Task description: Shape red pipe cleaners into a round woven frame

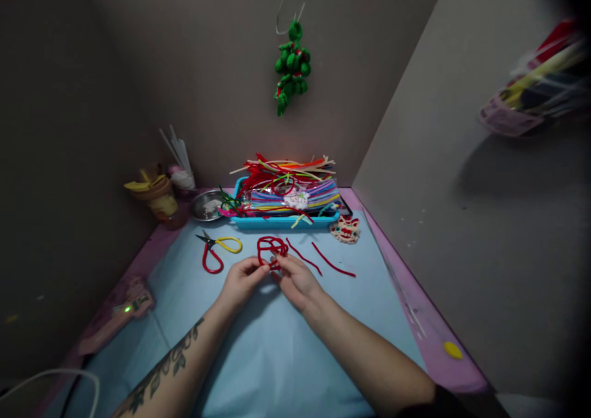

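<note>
Red looped frame (272, 249) in a two-handed grip.
Your left hand (242, 278) and right hand (298, 282) pinch its rim, right fingertips partly hidden, I think; brace one side, bend gently.

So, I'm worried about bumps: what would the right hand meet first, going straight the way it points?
The right hand would first meet the red looped piece it holds; beyond, perhaps the metal bowl, depth is unclear.

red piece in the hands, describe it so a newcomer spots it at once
Find the blue tray, then the blue cloth in front. Held over it by the left hand and right hand is the red piece, bent into open loops, unlike the nearly straight red strips to its right.
</note>
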`<state>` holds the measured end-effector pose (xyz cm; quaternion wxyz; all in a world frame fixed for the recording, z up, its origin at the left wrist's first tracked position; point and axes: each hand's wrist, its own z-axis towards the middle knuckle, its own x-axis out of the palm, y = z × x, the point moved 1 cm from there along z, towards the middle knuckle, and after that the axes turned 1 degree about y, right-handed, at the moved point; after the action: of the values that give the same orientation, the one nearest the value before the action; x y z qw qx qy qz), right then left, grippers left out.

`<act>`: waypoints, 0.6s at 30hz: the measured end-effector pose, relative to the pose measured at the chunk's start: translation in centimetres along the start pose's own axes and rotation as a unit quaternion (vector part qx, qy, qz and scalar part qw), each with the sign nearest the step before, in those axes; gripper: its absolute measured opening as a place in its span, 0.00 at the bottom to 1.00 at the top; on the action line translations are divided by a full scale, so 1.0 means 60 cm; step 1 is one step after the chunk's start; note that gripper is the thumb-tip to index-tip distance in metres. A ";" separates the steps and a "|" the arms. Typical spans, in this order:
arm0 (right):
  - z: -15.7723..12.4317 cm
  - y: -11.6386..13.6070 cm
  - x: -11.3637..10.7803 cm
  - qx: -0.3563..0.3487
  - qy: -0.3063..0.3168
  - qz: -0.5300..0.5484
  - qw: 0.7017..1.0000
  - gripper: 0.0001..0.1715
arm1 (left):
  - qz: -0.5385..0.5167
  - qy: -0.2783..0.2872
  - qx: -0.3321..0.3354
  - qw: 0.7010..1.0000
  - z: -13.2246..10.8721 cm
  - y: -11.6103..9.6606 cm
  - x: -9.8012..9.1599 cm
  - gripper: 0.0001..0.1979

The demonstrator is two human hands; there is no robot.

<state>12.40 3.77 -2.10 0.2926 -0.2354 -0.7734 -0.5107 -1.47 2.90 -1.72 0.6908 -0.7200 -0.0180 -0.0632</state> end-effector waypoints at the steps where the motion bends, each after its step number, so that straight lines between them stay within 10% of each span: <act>1: -0.001 0.001 0.000 0.000 -0.001 -0.013 1.000 0.18 | -0.026 -0.006 -0.006 1.000 0.001 0.000 -0.001 0.08; 10: 0.001 0.029 -0.021 -0.245 -0.108 -0.269 0.925 0.16 | -0.273 -0.029 -0.036 0.961 0.013 -0.015 -0.022 0.08; 18: -0.001 0.027 -0.010 -0.106 0.019 -0.199 0.974 0.19 | -0.270 0.091 -0.051 0.957 0.004 -0.010 -0.016 0.09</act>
<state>13.91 4.27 -1.46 0.1729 -0.0963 -0.7404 -0.6423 -2.50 3.23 -1.26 0.6087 -0.7140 -0.1459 -0.3136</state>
